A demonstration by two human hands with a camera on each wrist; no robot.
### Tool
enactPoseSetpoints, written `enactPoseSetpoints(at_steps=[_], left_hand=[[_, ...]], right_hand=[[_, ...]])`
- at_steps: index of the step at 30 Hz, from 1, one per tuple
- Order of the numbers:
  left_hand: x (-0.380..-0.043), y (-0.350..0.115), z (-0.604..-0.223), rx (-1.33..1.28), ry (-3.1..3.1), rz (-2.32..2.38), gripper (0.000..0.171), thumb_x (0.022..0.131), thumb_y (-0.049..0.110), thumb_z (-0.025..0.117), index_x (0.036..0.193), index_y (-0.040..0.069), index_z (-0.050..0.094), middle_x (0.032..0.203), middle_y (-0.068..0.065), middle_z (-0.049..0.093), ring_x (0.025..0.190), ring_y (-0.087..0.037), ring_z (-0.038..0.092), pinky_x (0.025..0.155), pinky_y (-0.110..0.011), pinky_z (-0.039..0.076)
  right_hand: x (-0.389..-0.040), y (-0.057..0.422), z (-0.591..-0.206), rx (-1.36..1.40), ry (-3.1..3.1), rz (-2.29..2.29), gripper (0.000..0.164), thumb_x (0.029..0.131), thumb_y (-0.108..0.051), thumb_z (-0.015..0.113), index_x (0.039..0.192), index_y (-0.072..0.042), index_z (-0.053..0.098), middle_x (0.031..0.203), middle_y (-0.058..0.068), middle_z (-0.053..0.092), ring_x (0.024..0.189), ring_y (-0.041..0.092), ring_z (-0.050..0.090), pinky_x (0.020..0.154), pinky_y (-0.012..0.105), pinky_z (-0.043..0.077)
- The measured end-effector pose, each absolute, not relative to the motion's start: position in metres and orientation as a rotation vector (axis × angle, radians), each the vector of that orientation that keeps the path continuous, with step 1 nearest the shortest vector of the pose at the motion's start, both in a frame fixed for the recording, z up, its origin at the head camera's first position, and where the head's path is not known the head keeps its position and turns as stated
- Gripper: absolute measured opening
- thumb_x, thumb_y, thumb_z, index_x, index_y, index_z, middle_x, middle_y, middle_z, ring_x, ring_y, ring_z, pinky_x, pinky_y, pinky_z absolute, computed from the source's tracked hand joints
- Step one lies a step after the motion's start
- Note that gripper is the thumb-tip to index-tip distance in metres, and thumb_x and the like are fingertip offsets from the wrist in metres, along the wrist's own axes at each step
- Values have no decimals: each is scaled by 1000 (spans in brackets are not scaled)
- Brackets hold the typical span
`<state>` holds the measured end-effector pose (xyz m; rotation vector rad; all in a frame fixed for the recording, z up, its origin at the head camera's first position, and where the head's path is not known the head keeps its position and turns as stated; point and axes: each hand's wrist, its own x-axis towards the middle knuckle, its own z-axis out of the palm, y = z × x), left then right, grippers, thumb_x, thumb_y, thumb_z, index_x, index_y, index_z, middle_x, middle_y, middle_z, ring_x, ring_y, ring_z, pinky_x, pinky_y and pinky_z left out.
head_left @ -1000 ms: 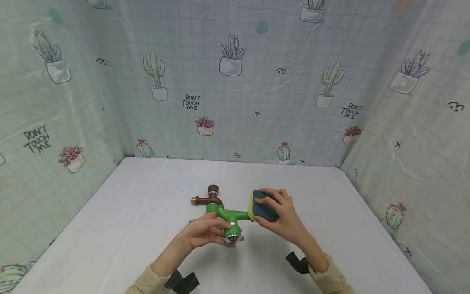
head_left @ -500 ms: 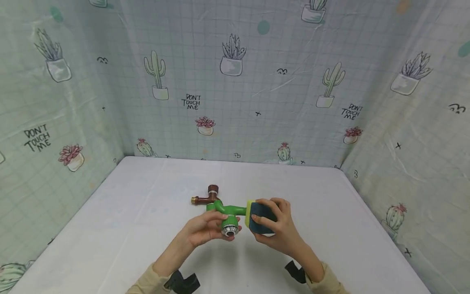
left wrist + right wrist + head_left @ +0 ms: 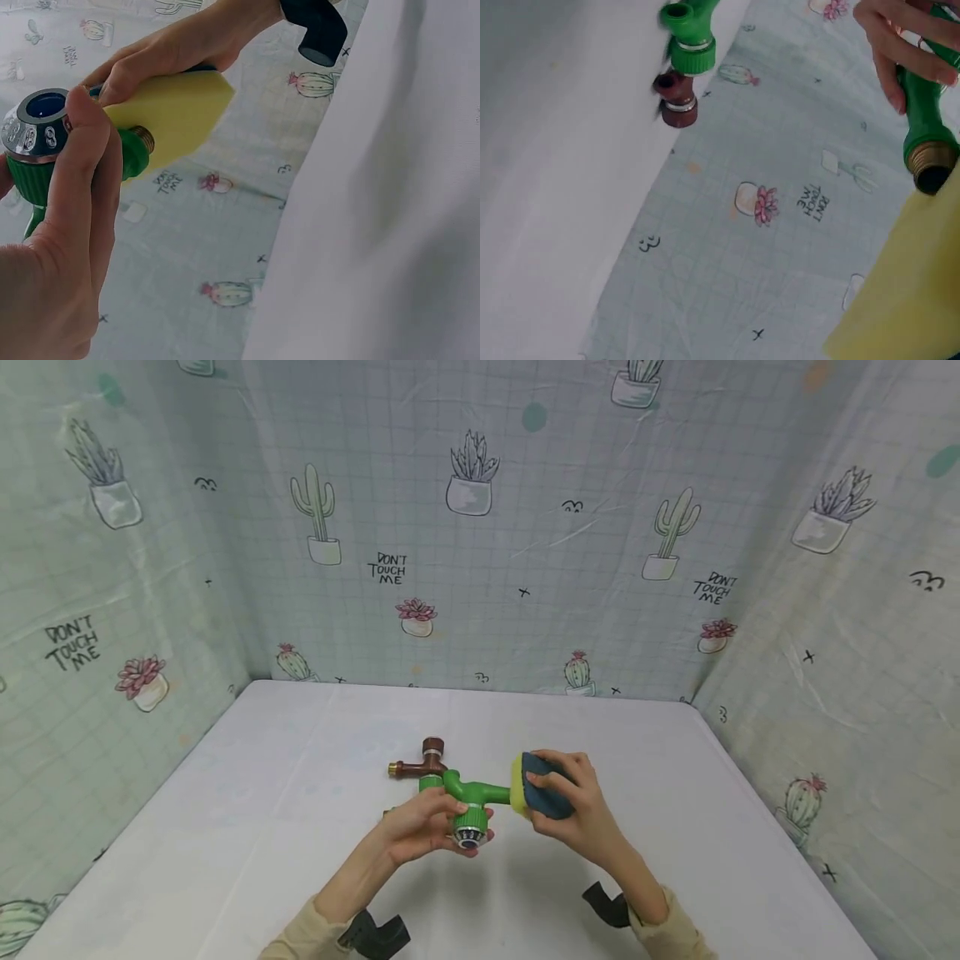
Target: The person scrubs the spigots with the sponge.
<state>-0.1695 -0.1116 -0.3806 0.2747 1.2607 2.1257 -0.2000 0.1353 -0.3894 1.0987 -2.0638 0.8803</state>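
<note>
In the head view my left hand (image 3: 416, 831) grips a green tap (image 3: 480, 793) by its round ribbed knob, above the white table. The tap's spout bends up on the left, and its threaded brass end (image 3: 932, 159) points right. My right hand (image 3: 581, 814) holds a sponge (image 3: 542, 804), yellow with a dark blue scouring side, fingers spread over the dark side. The yellow face (image 3: 176, 112) meets the threaded end. In the left wrist view the knob's silver cap (image 3: 31, 135) shows by the left thumb and fingers. The left palm hides part of the knob.
A brown tap (image 3: 408, 769) with a brass end lies on the white table (image 3: 315, 727) behind the left hand. Another green tap (image 3: 692, 49) lies beside it, partly hidden in the head view. Cactus-print sheeting (image 3: 525, 543) walls the table's back and sides.
The sponge has gone down and left along the tap's end, then back up and slightly right. The knob end of the tap has tilted up, then partly back down. Both grips are kept.
</note>
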Motion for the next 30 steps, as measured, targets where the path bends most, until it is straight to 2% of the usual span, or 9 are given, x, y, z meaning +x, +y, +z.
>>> enactPoseSetpoints(at_steps=[4, 7, 9, 12, 15, 20, 23, 27, 30], left_hand=[[-167, -113, -379, 278, 1271, 2098, 56, 85, 4, 45, 133, -4, 18, 108, -12, 60, 93, -29, 63, 70, -38, 55], [-165, -115, -378, 267, 1273, 2105, 57, 85, 3, 44, 134, -3, 16, 109, -13, 60, 94, -29, 62, 72, -39, 54], [-165, -117, -378, 262, 1274, 2118, 58, 85, 3, 44, 134, -2, 14, 110, -12, 59, 94, -28, 62, 74, -39, 54], [-166, -118, -377, 222, 1273, 2143, 58, 84, 3, 43, 134, 2, 14, 111, -12, 58, 95, -29, 62, 76, -39, 53], [-167, -118, -378, 177, 1279, 2145, 56, 85, 6, 44, 134, 5, 17, 115, -14, 55, 96, -29, 61, 77, -40, 53], [-171, -113, -383, 123, 1296, 2129, 52, 91, 17, 45, 135, 9, 18, 112, -12, 50, 93, -25, 61, 78, -42, 52], [-174, -111, -386, 141, 1302, 2115, 53, 94, 26, 44, 135, 8, 16, 110, -11, 46, 93, -21, 60, 83, -46, 50], [-174, -110, -390, 201, 1301, 2113, 58, 94, 30, 42, 138, 5, 13, 117, -14, 43, 101, -25, 57, 91, -55, 42], [-174, -111, -390, 223, 1358, 2123, 61, 93, 30, 43, 138, 1, 14, 121, -17, 41, 107, -27, 56, 93, -57, 39]], right_hand=[[-208, 139, -388, 1008, -2109, 910, 33, 68, -11, 73, 99, -15, 63, 119, 15, 53, 98, 23, 40, 70, 41, 46], [-210, 144, -385, 952, -2100, 958, 36, 65, -6, 74, 98, -13, 63, 120, 15, 52, 100, 22, 39, 72, 44, 46], [-208, 146, -382, 953, -2089, 963, 32, 68, -11, 74, 98, -14, 63, 120, 15, 51, 101, 21, 38, 72, 43, 47], [-202, 144, -379, 1009, -2059, 873, 24, 78, -32, 66, 97, -18, 63, 119, 14, 51, 100, 22, 37, 76, 44, 41], [-200, 139, -380, 1054, -2038, 742, 32, 83, -47, 52, 96, -21, 64, 118, 14, 52, 97, 26, 38, 75, 46, 34], [-200, 134, -382, 1041, -2032, 675, 34, 83, -49, 49, 96, -21, 65, 116, 15, 52, 95, 27, 38, 72, 46, 31], [-202, 133, -381, 1015, -2040, 662, 35, 84, -49, 49, 96, -20, 64, 116, 15, 52, 95, 28, 38, 72, 47, 32], [-205, 135, -381, 965, -2040, 679, 36, 84, -50, 47, 95, -20, 64, 115, 15, 52, 96, 28, 39, 72, 48, 31], [-206, 136, -382, 962, -2040, 666, 35, 84, -50, 48, 95, -20, 64, 115, 15, 53, 95, 29, 39, 71, 47, 31]])
